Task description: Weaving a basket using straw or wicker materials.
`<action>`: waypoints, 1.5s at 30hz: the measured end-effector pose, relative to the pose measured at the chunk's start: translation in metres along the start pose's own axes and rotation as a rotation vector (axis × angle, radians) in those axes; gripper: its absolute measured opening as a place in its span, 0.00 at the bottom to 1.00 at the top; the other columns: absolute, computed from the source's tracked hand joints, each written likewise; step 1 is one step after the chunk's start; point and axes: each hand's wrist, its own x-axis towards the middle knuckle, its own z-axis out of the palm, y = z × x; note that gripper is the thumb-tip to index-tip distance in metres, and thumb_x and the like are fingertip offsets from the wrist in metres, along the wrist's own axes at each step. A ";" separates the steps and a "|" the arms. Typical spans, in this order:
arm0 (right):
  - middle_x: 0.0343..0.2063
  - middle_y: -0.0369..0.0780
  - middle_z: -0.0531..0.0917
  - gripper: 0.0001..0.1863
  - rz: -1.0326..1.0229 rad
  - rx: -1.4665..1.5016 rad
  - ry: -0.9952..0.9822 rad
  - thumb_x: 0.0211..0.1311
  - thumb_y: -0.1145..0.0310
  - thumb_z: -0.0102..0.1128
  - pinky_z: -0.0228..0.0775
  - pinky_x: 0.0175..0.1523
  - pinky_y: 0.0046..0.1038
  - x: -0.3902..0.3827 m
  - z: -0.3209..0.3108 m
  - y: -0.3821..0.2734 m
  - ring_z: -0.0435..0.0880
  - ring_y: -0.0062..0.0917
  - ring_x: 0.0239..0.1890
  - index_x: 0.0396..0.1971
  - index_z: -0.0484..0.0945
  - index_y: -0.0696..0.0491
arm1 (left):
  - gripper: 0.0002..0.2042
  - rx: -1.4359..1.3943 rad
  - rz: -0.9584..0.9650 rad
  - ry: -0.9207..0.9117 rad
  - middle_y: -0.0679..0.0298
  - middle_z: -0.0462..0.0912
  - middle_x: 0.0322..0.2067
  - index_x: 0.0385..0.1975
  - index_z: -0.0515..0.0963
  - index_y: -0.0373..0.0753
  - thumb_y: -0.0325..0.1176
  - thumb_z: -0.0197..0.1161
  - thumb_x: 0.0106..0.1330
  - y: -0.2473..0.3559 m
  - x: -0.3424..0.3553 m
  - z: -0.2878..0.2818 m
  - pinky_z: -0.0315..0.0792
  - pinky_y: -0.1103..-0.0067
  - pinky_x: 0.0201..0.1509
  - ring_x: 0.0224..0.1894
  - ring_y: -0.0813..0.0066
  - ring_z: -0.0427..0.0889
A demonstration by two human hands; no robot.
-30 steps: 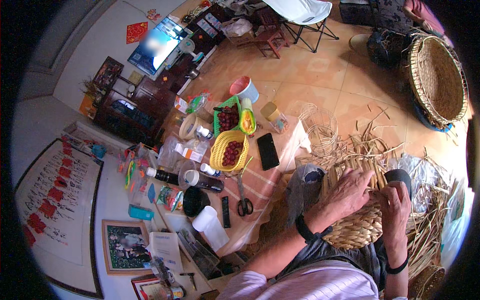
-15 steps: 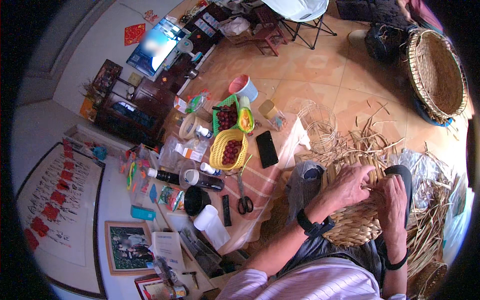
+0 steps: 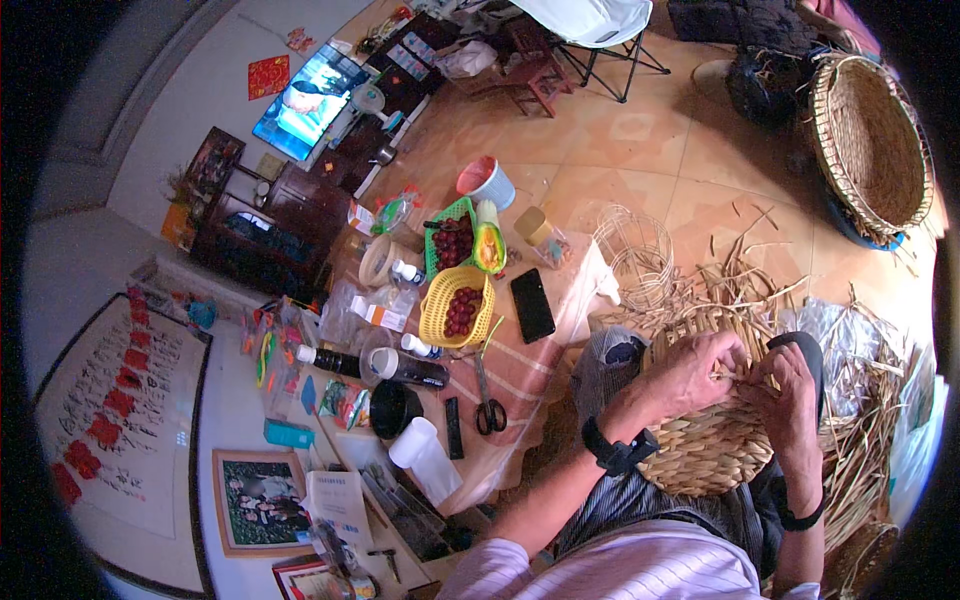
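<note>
A woven straw basket (image 3: 705, 450) rests on my lap, between my knees in grey trousers (image 3: 610, 360). My left hand (image 3: 700, 375), with a black band at its wrist, is pinched at a pale straw strand (image 3: 735, 376) on the basket's upper part. Close beside it on the right, my right hand (image 3: 785, 400) has its fingers bent and pinched at that same strand, the fingertips nearly meeting the left ones. The fine detail between the fingers is partly hidden.
Left, a table (image 3: 520, 420) holds fruit baskets (image 3: 452, 305), a phone (image 3: 532, 305), scissors (image 3: 488, 405) and bottles. Straw (image 3: 860, 450) and a wire frame (image 3: 640, 250) lie around me. Back right: a large basket (image 3: 870, 150), a folding chair (image 3: 590, 20) and part of a person (image 3: 855, 25).
My left fingers have shifted a little and turned in toward the strand. My right hand has drawn slightly, its fingers now closer to the left ones. The screen's picture differs.
</note>
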 end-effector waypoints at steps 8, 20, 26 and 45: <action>0.28 0.40 0.77 0.14 -0.039 -0.014 -0.011 0.44 0.80 0.74 0.70 0.43 0.39 0.004 -0.006 -0.009 0.75 0.41 0.35 0.28 0.76 0.54 | 0.17 -0.312 0.039 -0.114 0.61 0.87 0.45 0.48 0.80 0.34 0.23 0.71 0.58 0.002 0.003 -0.010 0.79 0.74 0.59 0.51 0.73 0.85; 0.40 0.41 0.79 0.13 -0.261 -0.391 -0.106 0.49 0.72 0.67 0.71 0.49 0.44 0.008 -0.007 -0.037 0.77 0.41 0.44 0.38 0.82 0.54 | 0.25 -0.421 -0.066 -0.422 0.67 0.86 0.45 0.56 0.80 0.35 0.21 0.69 0.53 0.000 0.021 -0.033 0.76 0.78 0.57 0.50 0.78 0.82; 0.39 0.41 0.78 0.15 -0.310 -0.455 -0.106 0.51 0.72 0.66 0.70 0.48 0.42 0.003 -0.005 -0.040 0.76 0.40 0.43 0.41 0.82 0.54 | 0.25 -0.460 -0.015 -0.400 0.68 0.84 0.46 0.55 0.78 0.36 0.21 0.68 0.53 -0.007 0.021 -0.026 0.75 0.77 0.56 0.51 0.78 0.79; 0.42 0.42 0.79 0.18 -0.283 -0.450 -0.053 0.55 0.72 0.61 0.71 0.49 0.42 -0.007 0.002 -0.034 0.78 0.39 0.44 0.47 0.82 0.55 | 0.23 -0.273 -0.013 -0.441 0.62 0.87 0.47 0.51 0.80 0.33 0.20 0.68 0.51 -0.004 0.030 -0.028 0.78 0.75 0.58 0.49 0.74 0.84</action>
